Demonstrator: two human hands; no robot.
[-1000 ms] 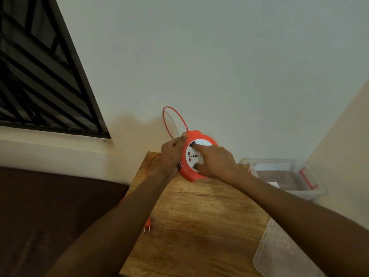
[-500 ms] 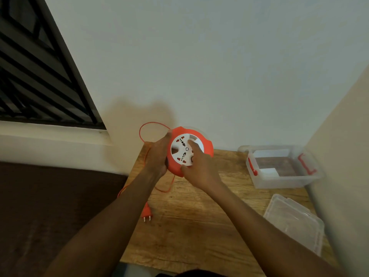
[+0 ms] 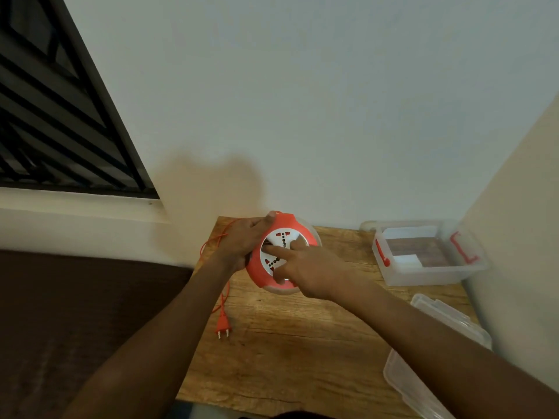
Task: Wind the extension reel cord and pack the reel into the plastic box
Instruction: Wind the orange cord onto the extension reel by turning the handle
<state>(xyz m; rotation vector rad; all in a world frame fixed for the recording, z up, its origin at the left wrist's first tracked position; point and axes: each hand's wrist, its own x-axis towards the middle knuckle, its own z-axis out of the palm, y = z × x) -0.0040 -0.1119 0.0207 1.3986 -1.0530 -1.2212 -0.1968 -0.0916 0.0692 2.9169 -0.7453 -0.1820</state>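
Note:
The round orange extension reel with a white socket face is held above the wooden table, tilted toward me. My left hand grips its left rim. My right hand has its fingers hooked into the openings of the white face. A thin orange cord hangs from under my left hand down to the orange plug lying on the table. The clear plastic box with red latches stands open at the back right.
The box's clear lid lies at the table's right front edge. A wall closes the right side and the back. A barred window is at upper left, and a dark brown surface lies left of the table.
The white face has turned under my right fingers. The cord loop that stood above the reel is gone, and the plug lies nearer the reel. The view tilted down.

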